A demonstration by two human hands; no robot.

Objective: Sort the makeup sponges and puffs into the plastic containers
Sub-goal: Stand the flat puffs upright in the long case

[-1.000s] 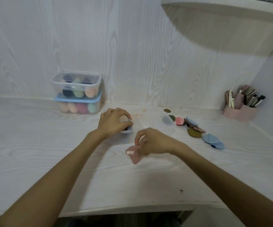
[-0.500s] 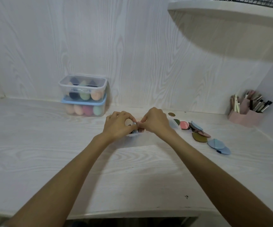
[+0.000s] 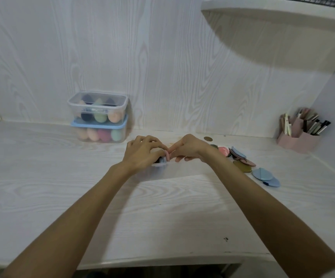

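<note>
**Sponges boxed, puffs half sorted**

Head view, the only one I have. My landmark is the stacked pair of boxes [image 3: 98, 117] against the back wall: the clear-lidded box [image 3: 98, 106] sits on the blue-lidded box [image 3: 99, 128], both closed and both full of egg-shaped sponges [image 3: 100, 115]. I'd call that part of the job done.

To the right of the stack and nearer me, both hands meet over a small clear container [image 3: 159, 161], mostly hidden under them. My left hand [image 3: 142, 152] curls over its near side, holding it steady as far as I can tell. My right hand [image 3: 189, 148] pinches a pink puff [image 3: 167, 155] on edge, right at the container's opening, next to what looks like a blue and a dark one already standing inside. How full it is I cannot tell.

Further right of the stack, beyond my right wrist, loose puffs [image 3: 243, 161] lie overlapped on the desk [image 3: 162, 217]: pink, blue, olive, brown, with two blue puffs [image 3: 265, 176] nearest me. Those remain to be done, roughly half by my reckoning. A pink brush holder [image 3: 299, 140] stands far right, untouched.
</note>
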